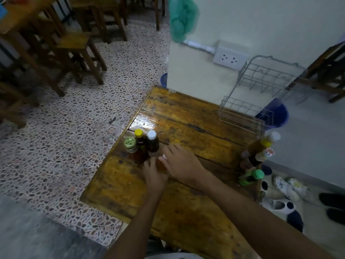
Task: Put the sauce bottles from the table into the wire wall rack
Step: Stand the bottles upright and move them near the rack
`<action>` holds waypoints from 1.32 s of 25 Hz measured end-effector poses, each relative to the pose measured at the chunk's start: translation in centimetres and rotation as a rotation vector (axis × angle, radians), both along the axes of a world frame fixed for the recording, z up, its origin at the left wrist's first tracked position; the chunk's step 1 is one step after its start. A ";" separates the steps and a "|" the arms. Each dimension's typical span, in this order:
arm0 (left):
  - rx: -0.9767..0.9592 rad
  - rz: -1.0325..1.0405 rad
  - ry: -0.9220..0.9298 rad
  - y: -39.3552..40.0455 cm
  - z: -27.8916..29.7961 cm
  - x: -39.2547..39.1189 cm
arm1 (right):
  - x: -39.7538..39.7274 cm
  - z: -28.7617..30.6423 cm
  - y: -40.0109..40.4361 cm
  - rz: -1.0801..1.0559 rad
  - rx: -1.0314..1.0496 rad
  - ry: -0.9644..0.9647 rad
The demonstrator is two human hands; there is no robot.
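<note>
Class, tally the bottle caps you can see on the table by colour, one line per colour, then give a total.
Yellow caps: 1
White caps: 2
Gold caps: 1
Green caps: 1
Red-and-white patterned caps: 1
Total: 6
The hands may hide another bottle, so it is not counted.

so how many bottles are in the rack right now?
0. Both tiers of the wire rack look empty; every bottle in view is on the table, clustered at its left edge and right edge.
</note>
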State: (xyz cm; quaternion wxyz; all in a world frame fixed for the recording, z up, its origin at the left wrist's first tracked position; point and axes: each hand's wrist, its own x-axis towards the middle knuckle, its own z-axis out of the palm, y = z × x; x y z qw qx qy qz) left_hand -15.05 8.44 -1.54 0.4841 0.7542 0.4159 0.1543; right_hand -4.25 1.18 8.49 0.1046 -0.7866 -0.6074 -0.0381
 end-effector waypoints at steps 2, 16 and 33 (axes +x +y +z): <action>-0.042 -0.142 -0.041 -0.5 1.4 1.4 | 1.5 0.8 -3.1 -0.106 0.070 0.126; 0.824 -0.748 0.201 -7.1 5.9 6.0 | 4.5 -2.1 -18.1 -0.756 -0.233 0.343; 0.339 -0.851 0.212 -6.9 4.7 4.1 | 2.7 -1.5 -17.8 -0.700 0.052 0.071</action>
